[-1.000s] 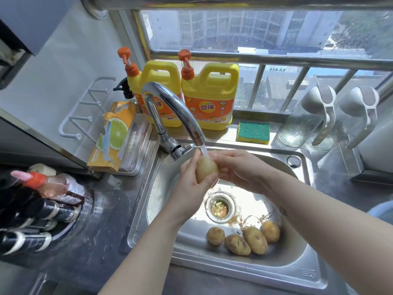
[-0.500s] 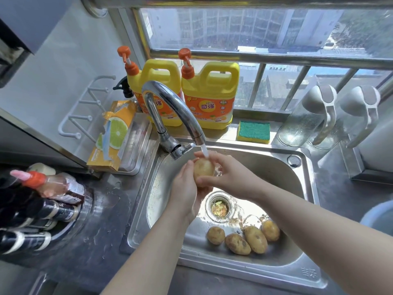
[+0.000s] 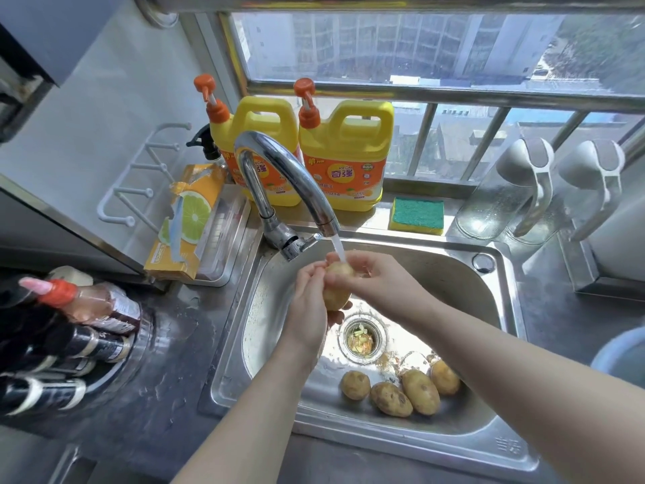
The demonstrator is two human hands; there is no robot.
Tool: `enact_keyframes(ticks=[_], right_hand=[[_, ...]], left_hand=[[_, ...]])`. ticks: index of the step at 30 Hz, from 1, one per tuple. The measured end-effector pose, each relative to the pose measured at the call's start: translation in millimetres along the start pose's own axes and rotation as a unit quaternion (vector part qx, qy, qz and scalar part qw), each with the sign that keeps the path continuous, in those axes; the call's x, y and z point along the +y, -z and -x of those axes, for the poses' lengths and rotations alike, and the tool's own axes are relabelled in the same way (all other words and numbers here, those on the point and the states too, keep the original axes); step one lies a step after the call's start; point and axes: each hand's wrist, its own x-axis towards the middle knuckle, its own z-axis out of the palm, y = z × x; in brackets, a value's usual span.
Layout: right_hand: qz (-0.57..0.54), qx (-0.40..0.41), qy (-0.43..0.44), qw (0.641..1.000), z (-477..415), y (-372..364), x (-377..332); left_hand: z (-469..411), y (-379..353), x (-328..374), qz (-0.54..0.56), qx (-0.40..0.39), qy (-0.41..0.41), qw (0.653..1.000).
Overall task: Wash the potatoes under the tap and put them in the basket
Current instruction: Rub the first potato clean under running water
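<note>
One potato (image 3: 336,291) gripped mid-sink (image 3: 436,270): left hand (image 3: 307,316), right hand (image 3: 380,284).

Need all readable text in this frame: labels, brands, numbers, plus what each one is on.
"KEON": orange label of the right detergent jug.
"奇强": same label, just below.
"强": left detergent jug; the rest is hidden behind the tap.
Fine print on both jugs: too small to read.
Orange box: print on its near end is blurred.
Sink: rim stamp unreadable.
Dark bottles: labels blurred.
</note>
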Motion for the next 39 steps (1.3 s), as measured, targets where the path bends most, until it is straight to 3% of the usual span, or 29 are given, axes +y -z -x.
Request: enact_keyframes(ticks=[6,11,16,20,25,34,39], right_hand=[[-0.056,0.001,-0.025,0.998,-7.3,4.5,0.5],[-0.074,0.046,-0.095,0.992,-17.1,3.5,8.2],[-0.06,0.024,-0.027,0.998,-12.1,1.0,9.0],[-0.047,-0.034,0.031,0.998,-3.4,2.5,3.7],[0.106,-0.04,0.052,0.992,-3.4,3.2,14.8],[-0.022,0.012,-0.006,1.0,-13.9,11.7,12.7],[-0.004,-0.069,0.023,0.997,-9.4,8.6,21.7]], left_hand=[[1.3,-3.5,0.7,-0.031,-0.018,0.0,0.999],[4.0,-1.5,-2.7,-0.031,-0.058,0.005,0.998],[-2.1,-8.5,5.2,0.121,-0.018,0.088,0.989],[-4.7,-10.1,8.2,0.139,0.005,0.127,0.982],[-9.4,-7.4,9.5,0.177,-0.01,0.216,0.96],[-13.8,2.1,6.3,0.196,-0.067,0.286,0.936],[-18.7,6.6,3.9,0.236,-0.046,0.3,0.923]])
